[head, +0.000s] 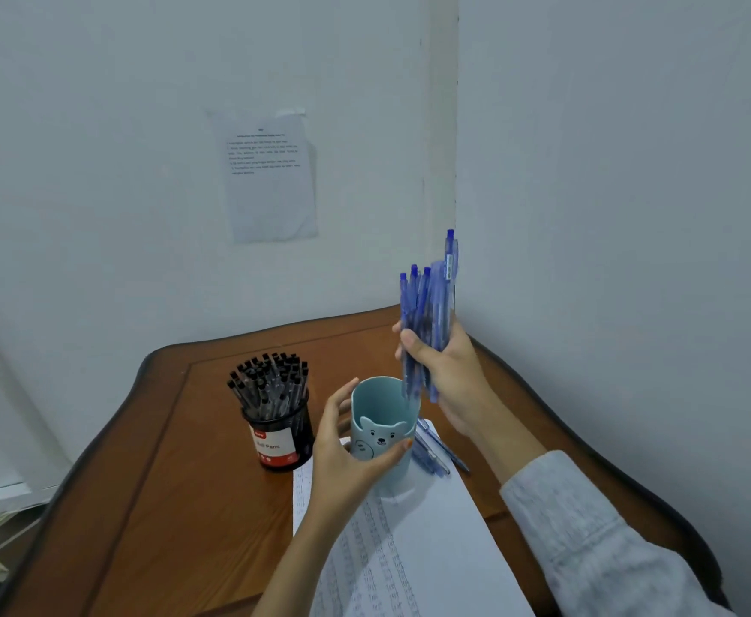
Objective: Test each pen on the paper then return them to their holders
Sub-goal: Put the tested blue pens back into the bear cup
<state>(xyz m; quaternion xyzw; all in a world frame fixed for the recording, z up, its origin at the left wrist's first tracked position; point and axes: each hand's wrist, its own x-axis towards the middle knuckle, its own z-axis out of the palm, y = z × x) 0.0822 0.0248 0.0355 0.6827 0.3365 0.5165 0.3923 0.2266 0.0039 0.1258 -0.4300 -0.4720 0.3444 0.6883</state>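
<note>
Head view, one desk corner, items as follows.

- Right hand (pixel 449 371): fingers and thumb wrapped round a bundle of blue pens (pixel 427 313), held upright with clicker ends up. The lower tips hang just inside the mouth of the teal bear cup (pixel 385 429).
- Left hand (pixel 342 456): curled round the cup's left side and front, steadying it on the paper (pixel 418 549).
- Paper: flat on the wooden table (pixel 164 483), with rows of small test marks across its left half.
- Loose blue pens (pixel 436 452): a few, lying on the paper just right of the cup.
- Black holder (pixel 278 434): left of the cup, packed full of black pens (pixel 271 376), untouched by either hand.
- Printed sheet (pixel 271 180): taped to the wall, text too small to read.

Step in hand, as judged: the blue pens look tested, and the bundle is poised for return to its cup.

Next move calls for: lowering the bundle straight down with the cup braced, releasing once the tips reach the bottom, then collecting the loose pens beside it.
</note>
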